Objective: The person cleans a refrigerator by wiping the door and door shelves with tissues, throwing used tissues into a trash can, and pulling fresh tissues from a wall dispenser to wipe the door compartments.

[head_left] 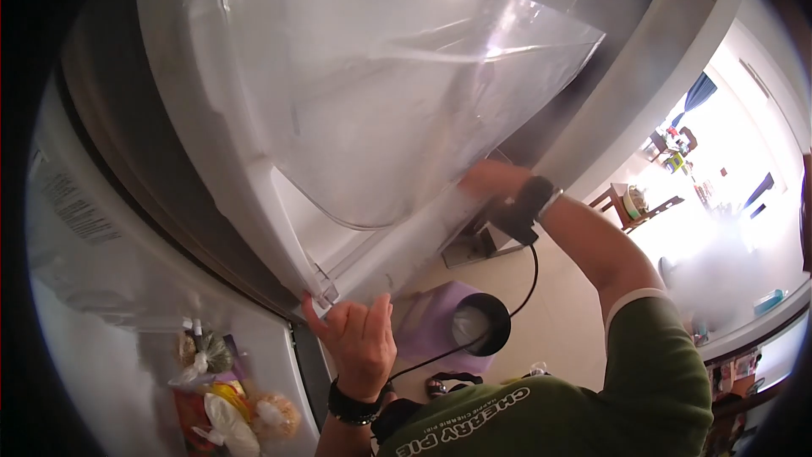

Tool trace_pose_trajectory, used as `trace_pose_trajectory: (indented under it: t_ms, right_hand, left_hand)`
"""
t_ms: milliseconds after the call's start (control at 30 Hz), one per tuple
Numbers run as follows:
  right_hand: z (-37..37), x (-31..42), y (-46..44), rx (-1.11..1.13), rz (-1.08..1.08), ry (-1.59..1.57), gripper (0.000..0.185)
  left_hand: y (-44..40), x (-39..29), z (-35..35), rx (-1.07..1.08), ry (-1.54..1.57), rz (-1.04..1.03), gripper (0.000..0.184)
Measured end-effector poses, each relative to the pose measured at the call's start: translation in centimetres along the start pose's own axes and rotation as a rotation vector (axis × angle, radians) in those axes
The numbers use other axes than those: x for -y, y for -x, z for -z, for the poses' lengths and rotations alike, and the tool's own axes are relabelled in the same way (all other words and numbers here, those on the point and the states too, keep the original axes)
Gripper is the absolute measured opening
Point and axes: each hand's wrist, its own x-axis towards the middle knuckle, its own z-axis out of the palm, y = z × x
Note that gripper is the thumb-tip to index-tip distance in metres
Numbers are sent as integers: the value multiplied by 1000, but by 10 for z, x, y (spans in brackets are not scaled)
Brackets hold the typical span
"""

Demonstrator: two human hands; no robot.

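Farthest left, down and to the left of the left grip, an open, pale, smooth-walled fridge compartment (110, 288) holds several bags: a knotted clear plastic bag of dark, grainy contents (205, 355), a knotted white plastic bag (227, 425) and a clear bag with beige-orange contents (276, 416).

The left grip (359, 347), a bare hand with a black wristband (351, 406), is at the lower corner of a long white plastic fridge bin (288, 211). One digit is against that corner and the other fingers are half curled; whether they clasp it, I cannot tell. The bin slants from this hand up toward the right one. A broad, clear, glossy plastic panel (372, 93) spreads above both hands.

The bin looks light and fairly stiff, probably slick on its flat faces; the clear panel may flex or crack. Its two end corners seem the surest holds.

Below and right of the left grip, a lilac, flat-sided object (427, 322) is on the floor beside a black-rimmed round container (480, 324) with a pale inside.

The right grip (493, 180) meets the bin's far end; its fingers are blurred, so their closure is unclear. Well beyond it, a wooden chair (624, 207) carries a round basket (635, 201), contents too small to tell.
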Motion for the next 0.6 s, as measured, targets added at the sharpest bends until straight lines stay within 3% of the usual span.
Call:
trace_pose_trajectory:
  t_ms: [133,233,300,400,600]
  right_hand:
    - [-22,29,-10,-99,310,-204,26]
    - [-12,22,-5,-119,263,-246,37]
    - [-37,-34,-19,-364,108,114,13]
    - [-58,-65,-39,-381,81,367,9]
    - [-41,-35,-47,-276,50,173,8]
  left_hand:
    - [1,0,-2,-9,0,-2,23]
    - [0,1,-2,-11,14,-10,22]
    - [-1,2,0,-7,15,-17,22]
    - [-2,0,2,0,16,-18,22]
    - [1,4,-2,-12,40,-24,22]
